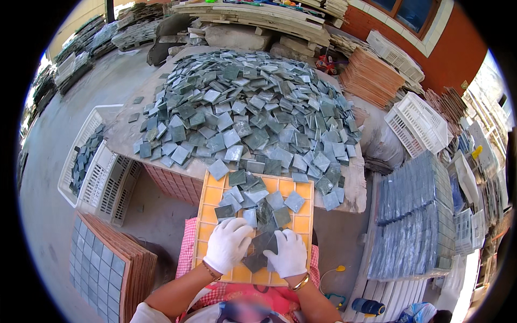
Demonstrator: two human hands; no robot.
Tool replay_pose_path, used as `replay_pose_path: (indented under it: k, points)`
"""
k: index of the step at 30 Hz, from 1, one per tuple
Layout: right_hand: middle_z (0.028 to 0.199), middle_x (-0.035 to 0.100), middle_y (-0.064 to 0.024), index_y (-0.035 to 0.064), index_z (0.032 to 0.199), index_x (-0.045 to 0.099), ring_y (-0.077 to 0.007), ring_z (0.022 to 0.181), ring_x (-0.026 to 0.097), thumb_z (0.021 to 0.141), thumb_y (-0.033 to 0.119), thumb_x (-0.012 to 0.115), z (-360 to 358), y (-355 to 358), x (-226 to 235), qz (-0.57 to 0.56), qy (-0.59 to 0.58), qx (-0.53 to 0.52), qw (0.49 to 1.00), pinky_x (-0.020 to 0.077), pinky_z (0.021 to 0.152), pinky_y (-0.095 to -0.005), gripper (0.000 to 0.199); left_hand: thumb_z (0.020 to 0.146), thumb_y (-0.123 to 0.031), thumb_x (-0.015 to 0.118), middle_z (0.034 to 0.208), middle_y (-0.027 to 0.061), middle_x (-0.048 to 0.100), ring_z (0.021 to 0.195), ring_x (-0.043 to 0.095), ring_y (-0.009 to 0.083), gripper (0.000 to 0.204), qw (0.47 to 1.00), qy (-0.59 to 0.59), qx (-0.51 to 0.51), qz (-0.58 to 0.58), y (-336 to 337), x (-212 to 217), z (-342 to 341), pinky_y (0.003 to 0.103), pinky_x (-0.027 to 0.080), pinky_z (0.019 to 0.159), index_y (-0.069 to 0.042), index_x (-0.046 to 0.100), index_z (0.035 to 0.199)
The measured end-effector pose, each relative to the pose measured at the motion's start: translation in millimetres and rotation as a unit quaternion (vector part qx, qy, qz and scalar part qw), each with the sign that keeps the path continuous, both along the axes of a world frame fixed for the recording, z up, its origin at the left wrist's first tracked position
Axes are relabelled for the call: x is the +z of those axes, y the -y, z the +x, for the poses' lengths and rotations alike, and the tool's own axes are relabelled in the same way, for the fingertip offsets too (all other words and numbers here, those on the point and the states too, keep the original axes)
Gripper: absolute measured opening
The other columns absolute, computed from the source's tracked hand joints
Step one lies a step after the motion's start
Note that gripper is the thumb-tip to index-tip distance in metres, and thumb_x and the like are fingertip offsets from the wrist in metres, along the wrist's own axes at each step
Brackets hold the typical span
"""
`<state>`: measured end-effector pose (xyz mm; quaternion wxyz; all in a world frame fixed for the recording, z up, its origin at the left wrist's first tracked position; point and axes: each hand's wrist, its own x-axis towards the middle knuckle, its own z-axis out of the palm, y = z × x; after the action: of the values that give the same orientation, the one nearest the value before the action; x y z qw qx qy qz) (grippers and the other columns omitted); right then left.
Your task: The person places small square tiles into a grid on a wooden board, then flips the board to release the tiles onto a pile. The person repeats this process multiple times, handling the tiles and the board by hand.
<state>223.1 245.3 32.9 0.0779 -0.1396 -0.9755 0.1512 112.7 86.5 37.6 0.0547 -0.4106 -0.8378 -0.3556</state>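
A yellow gridded tray (295,231) lies across my lap, with loose square grey-green stone tiles (275,200) on its far half. My left hand (229,244), in a white glove, is closed with curled fingertips at the edge of dark stone tiles (254,261) near the tray's front. On the other side of these tiles is my gloved right hand (288,253). Its thumb reaches toward them, apart from its fingers. The dark tiles between the hands look blurred, and their exact contact with the fingertips is partly hidden.
A large heap of stone tiles (242,107) covers the slab table (353,185) ahead. White plastic crates (97,175) stand at left, behind stacked boards of tiles (99,253). Wrapped tile stacks (409,215) stand at right, with a dark blue bottle (368,306) nearer me.
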Motion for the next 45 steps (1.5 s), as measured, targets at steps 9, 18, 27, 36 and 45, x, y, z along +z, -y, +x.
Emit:
replay_pose_path:
  k: [9,18,27,36,45]
  points:
    - [0.11,0.053,-0.0106,0.0105,0.12,0.055,-0.0338,0.104,0.05,0.066,0.03,0.081,8,-30,-1,0.019,-0.086,-0.023,0.996,0.0433,0.087,-0.0454,0.062,0.071,-0.019,0.071,0.098,0.0104,0.056,0.094,0.056,0.0307,0.041,0.977,-0.005,0.013,-0.212,-47,-2,-34,0.041,0.046,0.081,-0.008,0.057,0.107]
    - [0.104,0.056,-0.0117,0.0077,0.109,0.057,-0.0319,0.091,0.056,0.071,0.036,0.077,-7,15,-16,-0.014,-0.013,-0.011,1.0,0.0477,0.076,-0.0414,0.051,0.07,-0.01,0.07,0.103,0.0091,0.06,0.097,0.056,0.0322,0.038,1.0,-0.023,-0.003,-0.004,9,9,-30,0.042,0.046,0.087,-0.007,0.06,0.106]
    - [0.081,0.064,-0.0105,0.0005,0.097,0.063,-0.018,0.067,0.061,0.08,0.015,0.071,11,-23,-23,-0.283,-0.108,-0.051,0.952,0.0483,0.064,-0.0289,0.024,0.063,-0.037,0.078,0.105,0.0055,0.053,0.102,0.05,0.0255,0.056,0.978,0.021,-0.018,-0.207,18,-4,60,0.04,0.04,0.091,-0.007,0.058,0.106]
    - [0.091,0.066,-0.0127,0.0108,0.105,0.066,-0.0302,0.085,0.064,0.085,0.013,0.064,86,-72,6,-0.221,0.04,0.059,0.973,0.0513,0.075,-0.0373,0.021,0.064,-0.019,0.072,0.105,0.009,0.056,0.1,0.055,0.0287,0.051,0.997,0.004,-0.015,-0.077,27,-17,67,0.041,0.045,0.086,-0.006,0.056,0.111]
    - [0.097,0.057,-0.0077,0.0135,0.109,0.065,-0.0257,0.086,0.062,0.079,0.018,0.071,107,-57,-18,-0.139,0.018,0.046,0.989,0.0515,0.073,-0.0366,0.031,0.063,-0.01,0.069,0.105,0.0147,0.055,0.097,0.055,0.0342,0.054,0.984,0.023,-0.06,-0.165,120,-5,33,0.042,0.048,0.087,-0.003,0.056,0.115]
